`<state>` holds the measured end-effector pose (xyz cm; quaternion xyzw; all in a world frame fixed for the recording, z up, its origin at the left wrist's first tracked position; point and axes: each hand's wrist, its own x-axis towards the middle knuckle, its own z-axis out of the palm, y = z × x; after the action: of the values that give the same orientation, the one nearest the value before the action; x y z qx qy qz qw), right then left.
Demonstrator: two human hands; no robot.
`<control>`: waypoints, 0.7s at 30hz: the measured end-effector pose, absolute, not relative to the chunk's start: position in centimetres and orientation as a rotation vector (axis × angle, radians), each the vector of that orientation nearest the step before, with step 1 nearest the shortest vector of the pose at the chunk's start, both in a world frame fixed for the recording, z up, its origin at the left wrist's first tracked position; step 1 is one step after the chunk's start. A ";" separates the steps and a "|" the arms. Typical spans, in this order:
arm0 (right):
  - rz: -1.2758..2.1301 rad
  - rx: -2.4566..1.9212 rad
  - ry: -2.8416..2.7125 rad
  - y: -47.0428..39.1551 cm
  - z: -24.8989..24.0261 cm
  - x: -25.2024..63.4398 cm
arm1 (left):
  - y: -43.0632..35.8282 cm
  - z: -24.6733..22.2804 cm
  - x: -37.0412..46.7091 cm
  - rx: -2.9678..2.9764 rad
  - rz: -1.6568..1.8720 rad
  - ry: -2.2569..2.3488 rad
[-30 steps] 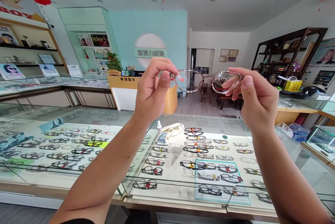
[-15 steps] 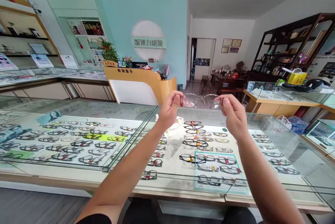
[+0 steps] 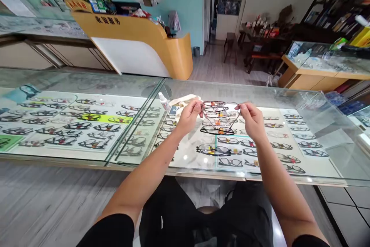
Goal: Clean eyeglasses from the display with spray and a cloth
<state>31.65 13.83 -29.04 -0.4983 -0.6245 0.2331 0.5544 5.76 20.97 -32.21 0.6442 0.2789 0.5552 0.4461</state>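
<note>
The glasses (image 3: 221, 104) are held up between 2 hands, over the case (image 3: 190, 167). The left hand (image 3: 187, 116) is at their 9 o'clock, thumb and fingertips pinched on the near end of the frame, leaving no visible gap. The right hand (image 3: 252, 119) is at 3 o'clock, its thumb and forefinger pressed the same way on the opposite end. The frame spans the space between these 2 grips: its ends sit at the fingertips, its lenses clear of both palms. Thin rims overlap the rows below in view, so how the temples lie is hard to make out.

From the left hand, a bottle (image 3: 164, 101) stands at 10 o'clock and a pale cloth (image 3: 184, 100) lies at 12, partly hidden. A black pair (image 3: 213, 150) lies at 6 o'clock from the glasses. The orange counter (image 3: 135, 27) is well apart, at 10 o'clock.
</note>
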 end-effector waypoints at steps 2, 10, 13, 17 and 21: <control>0.567 -1.187 -1.469 13.9 -29.6 31.8 | 20.9 -32.4 5.5 1.581 1.347 0.676; 0.709 -1.136 -1.363 14.3 -30.3 32.2 | 20.5 -31.0 4.5 1.565 1.302 0.593; 0.739 -1.107 -1.329 14.2 -30.1 32.2 | 20.2 -30.5 4.3 1.595 1.306 0.590; 0.726 -1.067 -1.303 14.0 -30.0 31.9 | 19.9 -30.3 4.3 1.626 1.335 0.577; 0.707 -1.049 -1.286 13.6 -29.8 31.5 | 19.8 -30.5 4.4 1.625 1.375 0.537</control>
<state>31.54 13.56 -29.80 -0.4564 -0.5592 0.3076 0.6200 4.35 19.83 -30.49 0.6590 0.2178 0.5574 0.4556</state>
